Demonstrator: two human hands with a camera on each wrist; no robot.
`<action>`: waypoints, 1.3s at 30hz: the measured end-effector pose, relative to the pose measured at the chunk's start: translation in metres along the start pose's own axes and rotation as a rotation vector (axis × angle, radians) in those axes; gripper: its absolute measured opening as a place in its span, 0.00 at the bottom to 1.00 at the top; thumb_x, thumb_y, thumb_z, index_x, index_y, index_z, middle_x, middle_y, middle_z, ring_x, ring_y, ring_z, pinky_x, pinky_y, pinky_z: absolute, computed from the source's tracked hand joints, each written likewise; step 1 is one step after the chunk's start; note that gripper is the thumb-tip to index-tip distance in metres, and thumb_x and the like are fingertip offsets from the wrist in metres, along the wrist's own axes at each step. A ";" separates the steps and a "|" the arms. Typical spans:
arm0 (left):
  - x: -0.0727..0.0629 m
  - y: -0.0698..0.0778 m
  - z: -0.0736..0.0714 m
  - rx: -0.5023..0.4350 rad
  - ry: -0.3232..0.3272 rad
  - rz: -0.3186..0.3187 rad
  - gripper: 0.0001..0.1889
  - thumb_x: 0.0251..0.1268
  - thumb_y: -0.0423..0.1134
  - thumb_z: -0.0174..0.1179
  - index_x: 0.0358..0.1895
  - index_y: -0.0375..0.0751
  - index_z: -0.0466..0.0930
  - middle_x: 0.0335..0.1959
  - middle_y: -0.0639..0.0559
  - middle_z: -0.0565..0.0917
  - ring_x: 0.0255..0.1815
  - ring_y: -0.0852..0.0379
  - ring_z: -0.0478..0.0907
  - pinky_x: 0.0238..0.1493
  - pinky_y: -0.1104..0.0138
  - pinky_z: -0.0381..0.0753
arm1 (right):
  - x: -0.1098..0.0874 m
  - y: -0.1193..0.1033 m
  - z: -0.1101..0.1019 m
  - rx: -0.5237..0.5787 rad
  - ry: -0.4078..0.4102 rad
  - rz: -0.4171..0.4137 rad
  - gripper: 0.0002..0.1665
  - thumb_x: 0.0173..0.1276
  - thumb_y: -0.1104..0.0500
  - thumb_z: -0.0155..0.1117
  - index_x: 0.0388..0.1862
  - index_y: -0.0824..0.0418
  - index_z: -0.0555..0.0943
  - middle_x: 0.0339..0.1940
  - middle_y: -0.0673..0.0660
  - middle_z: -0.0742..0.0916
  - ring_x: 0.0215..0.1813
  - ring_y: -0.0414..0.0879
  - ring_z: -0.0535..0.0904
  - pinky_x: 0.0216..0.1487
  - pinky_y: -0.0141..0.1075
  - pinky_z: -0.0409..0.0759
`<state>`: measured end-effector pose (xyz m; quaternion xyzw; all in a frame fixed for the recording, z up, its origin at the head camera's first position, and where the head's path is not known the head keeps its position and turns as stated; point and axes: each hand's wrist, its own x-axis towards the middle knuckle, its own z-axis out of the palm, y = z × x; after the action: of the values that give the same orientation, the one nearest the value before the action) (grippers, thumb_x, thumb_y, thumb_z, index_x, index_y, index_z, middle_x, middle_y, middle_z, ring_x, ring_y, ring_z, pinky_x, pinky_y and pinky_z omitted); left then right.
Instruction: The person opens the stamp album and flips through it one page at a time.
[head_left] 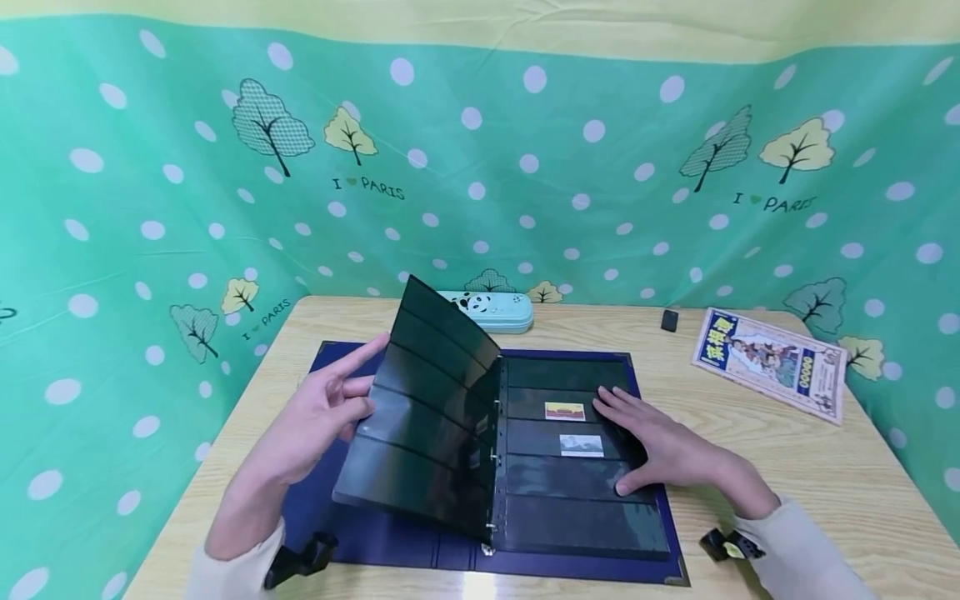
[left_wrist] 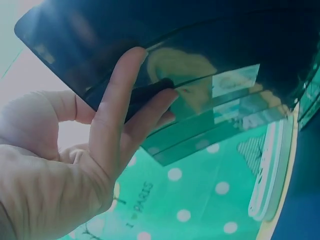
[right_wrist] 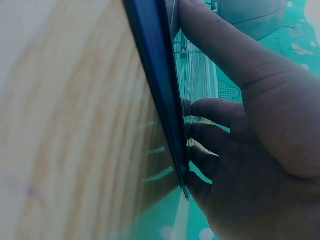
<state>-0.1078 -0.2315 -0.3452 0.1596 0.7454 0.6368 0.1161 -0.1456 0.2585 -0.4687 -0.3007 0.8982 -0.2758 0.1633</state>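
A stamp album with a dark blue cover lies spread on the table. My left hand pinches a raised sheaf of black pages by the outer edge, thumb on one side and fingers behind. In the left wrist view the left hand's fingers lie against the glossy page, where stamps show in strips. On the right black page sit a yellow-red stamp and a grey stamp. Beside them my right hand rests on that page, fingers spread, touching its outer part.
Behind the album is a light blue panda pencil case, partly hidden by the raised pages. A small black object and a colourful printed booklet lie at the back right of the wooden table. A green dotted curtain hangs behind.
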 end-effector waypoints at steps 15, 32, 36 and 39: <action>-0.019 -0.016 -0.020 0.053 0.040 -0.044 0.42 0.80 0.22 0.53 0.92 0.46 0.53 0.25 0.56 0.59 0.50 0.49 0.74 0.24 0.59 0.60 | 0.000 0.001 -0.001 0.006 -0.008 0.014 0.74 0.58 0.32 0.87 0.91 0.65 0.61 0.92 0.71 0.58 0.89 0.77 0.48 0.78 0.79 0.57; -0.031 -0.054 -0.034 0.141 0.044 -0.095 0.41 0.82 0.23 0.51 0.93 0.44 0.50 0.26 0.57 0.68 0.65 0.41 0.76 0.44 0.67 0.75 | -0.001 0.001 0.000 0.004 -0.001 0.010 0.74 0.58 0.33 0.87 0.91 0.65 0.61 0.92 0.70 0.58 0.90 0.77 0.48 0.79 0.79 0.57; -0.031 -0.062 -0.035 0.161 0.067 -0.118 0.40 0.84 0.25 0.53 0.92 0.40 0.50 0.29 0.60 0.74 0.49 0.61 0.77 0.45 0.67 0.74 | -0.001 0.002 0.001 0.008 0.001 0.015 0.74 0.58 0.33 0.87 0.91 0.65 0.61 0.92 0.70 0.58 0.90 0.76 0.47 0.79 0.79 0.56; -0.031 -0.068 -0.035 0.174 0.101 -0.171 0.38 0.87 0.30 0.55 0.92 0.40 0.50 0.38 0.54 0.84 0.50 0.68 0.80 0.48 0.67 0.75 | -0.001 0.003 0.002 0.006 0.004 0.011 0.73 0.58 0.32 0.87 0.91 0.65 0.61 0.92 0.70 0.58 0.90 0.76 0.48 0.79 0.78 0.57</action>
<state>-0.0988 -0.2842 -0.4072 0.0724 0.8136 0.5647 0.1180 -0.1455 0.2606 -0.4717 -0.2946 0.8995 -0.2781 0.1638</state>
